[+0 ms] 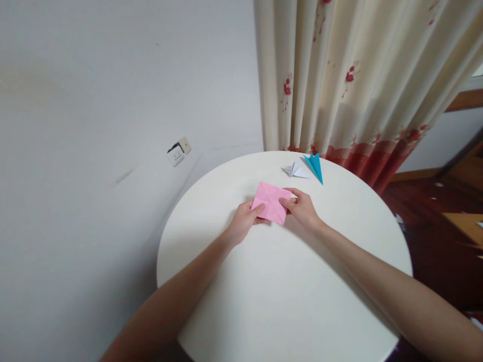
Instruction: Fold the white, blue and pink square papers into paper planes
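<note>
A pink square of creased paper lies on the round white table, toward its far side. My left hand pinches the sheet's near left corner with thumb on top. My right hand grips its right edge with thumb and fingers. Both hands hold the paper slightly lifted at the near side. Crease lines cross the sheet.
A folded white paper shape and a folded blue paper dart rest at the table's far edge. A cream curtain with red flowers hangs behind. A wall socket sits on the grey wall to the left. Dark wooden floor lies to the right.
</note>
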A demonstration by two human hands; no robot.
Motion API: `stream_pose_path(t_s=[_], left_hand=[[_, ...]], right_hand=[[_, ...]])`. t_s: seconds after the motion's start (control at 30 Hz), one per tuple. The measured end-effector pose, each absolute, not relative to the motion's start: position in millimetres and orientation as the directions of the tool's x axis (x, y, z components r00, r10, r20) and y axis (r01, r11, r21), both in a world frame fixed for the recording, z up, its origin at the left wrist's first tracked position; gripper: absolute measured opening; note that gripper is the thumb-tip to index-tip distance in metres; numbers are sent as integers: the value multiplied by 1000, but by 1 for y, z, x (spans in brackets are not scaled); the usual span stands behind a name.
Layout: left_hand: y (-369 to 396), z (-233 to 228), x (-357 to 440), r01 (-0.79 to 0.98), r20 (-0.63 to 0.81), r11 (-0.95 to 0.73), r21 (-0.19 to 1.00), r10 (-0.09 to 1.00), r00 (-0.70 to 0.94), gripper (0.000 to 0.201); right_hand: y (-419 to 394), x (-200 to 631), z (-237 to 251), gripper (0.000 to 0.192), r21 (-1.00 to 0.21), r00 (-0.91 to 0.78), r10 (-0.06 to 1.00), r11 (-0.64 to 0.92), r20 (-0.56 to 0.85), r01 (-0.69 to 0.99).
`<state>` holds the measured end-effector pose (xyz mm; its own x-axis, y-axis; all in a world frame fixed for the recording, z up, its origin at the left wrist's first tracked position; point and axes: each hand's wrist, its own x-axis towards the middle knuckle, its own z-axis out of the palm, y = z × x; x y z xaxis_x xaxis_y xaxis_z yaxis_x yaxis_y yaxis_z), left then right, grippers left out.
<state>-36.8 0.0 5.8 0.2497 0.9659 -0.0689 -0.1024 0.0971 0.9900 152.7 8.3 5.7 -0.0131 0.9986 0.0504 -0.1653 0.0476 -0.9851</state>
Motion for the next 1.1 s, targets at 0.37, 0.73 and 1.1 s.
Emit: stream_pose_path(t_s=[0.37,0.73,1.1], left_hand=[[-3,15,-35,-141,-26,62,988,970,241,54],[-2,13,-34,-127,2,28,992,974,227,65],[5,10,-47,43,-34,26,999,983,180,44]], right_hand=[[9,153,7,43,-990,7,999,47,46,-136],[6,151,7,54,-987,-56,995,69,78,-146],[-1,151,6,60,-998,-274,960,58,62,-23]])
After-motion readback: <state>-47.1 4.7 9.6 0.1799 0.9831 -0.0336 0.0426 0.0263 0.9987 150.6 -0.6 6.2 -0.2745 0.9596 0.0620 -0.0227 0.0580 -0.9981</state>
